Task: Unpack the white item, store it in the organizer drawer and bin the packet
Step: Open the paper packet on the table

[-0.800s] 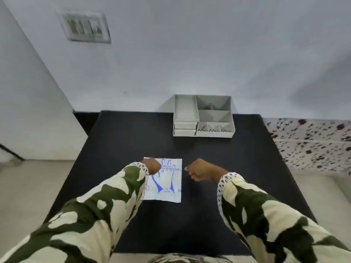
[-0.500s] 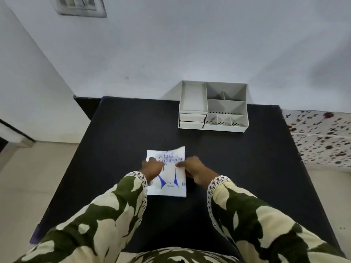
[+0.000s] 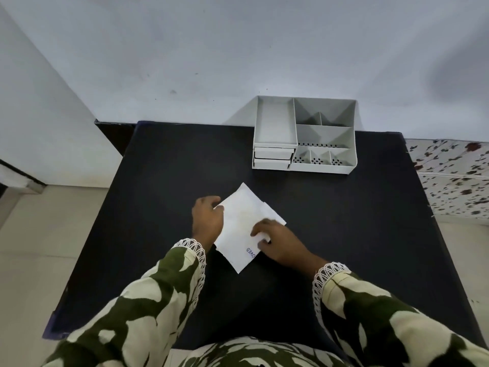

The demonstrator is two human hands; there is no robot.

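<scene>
Left grip: the left hand held the left edge of the white packet, fingertips curled over the paper near its upper left side; whether thumb and fingers pinched it through could not be told, since the underside was hidden.
Right grip: the right hand lay on the packet's right side, fingers bent and pressed together on a fold of white paper; the contact under the palm was hidden.
Packet: it sat at the middle of the black table, turned to a diamond, plain white side up. Only a few blue letters showed near its lower edge, too few to read as a word.
White item: not distinguishable from the packet; a second white layer stuck out at the right corner, and it could not be told whether that was the item or a flap.
Sleeves: green-and-cream patterned cuffs with lace trim covered both wrists; the arms ran off the bottom edge.
Organizer: a grey desk organizer stood at the table's far edge, well apart from the hands, with two shut drawers at its lower left and open compartments beside them.
</scene>
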